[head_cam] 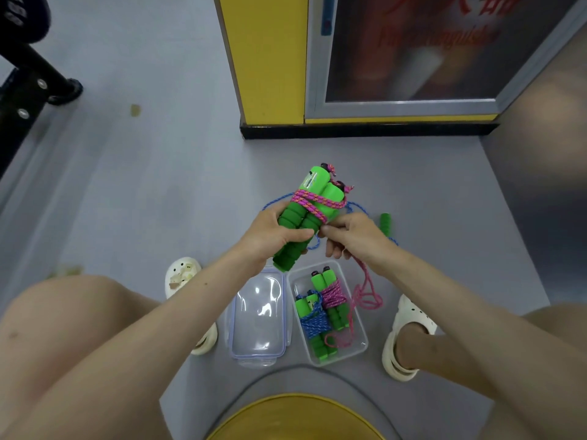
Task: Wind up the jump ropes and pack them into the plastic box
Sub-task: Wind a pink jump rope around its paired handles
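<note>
My left hand [270, 236] grips the two green foam handles [300, 220] of a pink jump rope side by side, held above the floor. A few turns of pink rope [313, 200] wrap the handles near their tops. My right hand [352, 235] pinches the pink rope next to the handles; the loose rope [365, 290] hangs from it in loops to the floor. Below, the clear plastic box [360, 325] holds two wound ropes, one blue [314, 322] and one pink [333, 296]. A blue rope [357, 208] with a green handle [386, 222] lies on the floor behind my hands.
The box's clear lid [257, 319] lies on the floor left of the box. My feet in white clogs [408, 331] flank both. A yellow pillar with a black base [349, 130] stands ahead, black gym equipment [35, 87] at the far left. A yellow seat [298, 417] is below me.
</note>
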`<state>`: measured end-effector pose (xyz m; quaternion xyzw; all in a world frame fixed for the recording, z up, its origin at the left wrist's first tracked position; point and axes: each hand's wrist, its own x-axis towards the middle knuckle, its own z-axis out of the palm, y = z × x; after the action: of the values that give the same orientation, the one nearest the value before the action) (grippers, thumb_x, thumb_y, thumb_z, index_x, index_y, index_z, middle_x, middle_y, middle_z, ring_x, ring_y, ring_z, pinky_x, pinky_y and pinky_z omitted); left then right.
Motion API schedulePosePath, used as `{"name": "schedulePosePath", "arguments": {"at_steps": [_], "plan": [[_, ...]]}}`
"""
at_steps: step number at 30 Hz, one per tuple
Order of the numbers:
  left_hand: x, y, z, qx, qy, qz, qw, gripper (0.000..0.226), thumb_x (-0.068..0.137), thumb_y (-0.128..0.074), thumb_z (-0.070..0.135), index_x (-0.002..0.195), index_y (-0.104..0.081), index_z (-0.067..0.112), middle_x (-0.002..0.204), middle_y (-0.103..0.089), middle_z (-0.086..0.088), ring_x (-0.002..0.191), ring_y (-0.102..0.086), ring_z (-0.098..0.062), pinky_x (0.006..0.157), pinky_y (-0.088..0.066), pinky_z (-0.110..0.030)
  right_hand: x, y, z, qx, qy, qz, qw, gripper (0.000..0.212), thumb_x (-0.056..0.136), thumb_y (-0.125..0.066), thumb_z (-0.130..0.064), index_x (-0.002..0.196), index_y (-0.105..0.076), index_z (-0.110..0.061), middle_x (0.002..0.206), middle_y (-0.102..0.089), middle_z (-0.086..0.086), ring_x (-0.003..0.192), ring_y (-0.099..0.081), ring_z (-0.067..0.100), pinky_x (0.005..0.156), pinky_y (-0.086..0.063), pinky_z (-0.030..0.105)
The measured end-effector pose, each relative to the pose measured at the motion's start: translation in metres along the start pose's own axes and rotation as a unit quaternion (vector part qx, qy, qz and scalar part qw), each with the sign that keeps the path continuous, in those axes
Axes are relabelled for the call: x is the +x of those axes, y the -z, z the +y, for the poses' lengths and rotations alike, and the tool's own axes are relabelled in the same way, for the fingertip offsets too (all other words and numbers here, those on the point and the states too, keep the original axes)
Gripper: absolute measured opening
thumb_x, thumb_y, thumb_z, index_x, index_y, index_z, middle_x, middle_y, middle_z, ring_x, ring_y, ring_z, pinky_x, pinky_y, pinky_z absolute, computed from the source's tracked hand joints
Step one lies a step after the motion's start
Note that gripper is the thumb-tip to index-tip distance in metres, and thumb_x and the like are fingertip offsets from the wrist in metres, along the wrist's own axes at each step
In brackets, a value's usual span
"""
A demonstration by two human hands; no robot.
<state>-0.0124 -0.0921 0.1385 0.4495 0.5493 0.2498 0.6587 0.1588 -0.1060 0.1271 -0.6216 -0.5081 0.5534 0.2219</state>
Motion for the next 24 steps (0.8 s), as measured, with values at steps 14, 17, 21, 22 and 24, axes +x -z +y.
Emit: {"name": "schedulePosePath", "arguments": {"at_steps": [14, 17, 21, 22, 24], "plan": [[0.003, -0.011, -0.013, 0.486, -0.136, 0.222, 0.834, 0.057, 0.088, -0.062, 0.033, 0.139, -0.037, 0.035, 0.111, -0.065, 0.002, 0.1, -0.061, -0.025, 0.066, -0.033, -0.027, 0.001, -0.004, -0.004, 0.058, -0.039, -0.021, 0.997, 0.016, 0.093, -0.059, -0.016, 0.085, -0.07, -0.009, 0.061, -0.059, 0.002, 0.051, -0.048, 0.008, 0.054, -0.041, 0.023], [0.001, -0.014, -0.015, 0.534, -0.165, 0.243, 0.793, 0.056, 0.09, -0.058, 0.026, 0.14, -0.035, 0.033, 0.111, -0.064, 0.004, 0.093, -0.062, -0.025, 0.062, -0.03, -0.028, 0.001, -0.008, -0.007, 0.118, -0.045, -0.043, 0.991, 0.021, 0.097, -0.05, -0.01, 0.085, -0.065, -0.005, 0.059, -0.056, 0.002, 0.04, -0.038, 0.006, 0.044, -0.031, 0.02], [0.002, -0.016, -0.016, 0.54, -0.179, 0.259, 0.781, 0.06, 0.088, -0.058, 0.021, 0.142, -0.032, 0.03, 0.11, -0.063, 0.002, 0.088, -0.062, -0.025, 0.059, -0.03, -0.03, 0.001, -0.008, -0.012, 0.166, -0.03, -0.044, 0.985, 0.031, 0.1, -0.041, -0.008, 0.075, -0.059, -0.006, 0.052, -0.059, 0.0, 0.037, -0.037, 0.005, 0.039, -0.026, 0.017], [0.002, -0.016, -0.016, 0.538, -0.175, 0.259, 0.783, 0.061, 0.088, -0.058, 0.021, 0.142, -0.031, 0.03, 0.111, -0.062, 0.001, 0.09, -0.061, -0.026, 0.059, -0.03, -0.03, 0.001, -0.009, -0.013, 0.16, -0.027, -0.045, 0.986, 0.029, 0.1, -0.041, -0.009, 0.077, -0.059, -0.005, 0.055, -0.061, 0.002, 0.037, -0.037, 0.005, 0.038, -0.026, 0.016], [0.002, -0.016, -0.017, 0.537, -0.17, 0.252, 0.787, 0.063, 0.089, -0.057, 0.021, 0.145, -0.027, 0.028, 0.117, -0.06, 0.0, 0.093, -0.061, -0.026, 0.061, -0.031, -0.03, 0.0, -0.009, -0.012, 0.145, -0.023, -0.05, 0.988, 0.028, 0.1, -0.041, -0.01, 0.079, -0.059, -0.005, 0.062, -0.062, 0.006, 0.038, -0.037, 0.005, 0.038, -0.026, 0.016]]}}
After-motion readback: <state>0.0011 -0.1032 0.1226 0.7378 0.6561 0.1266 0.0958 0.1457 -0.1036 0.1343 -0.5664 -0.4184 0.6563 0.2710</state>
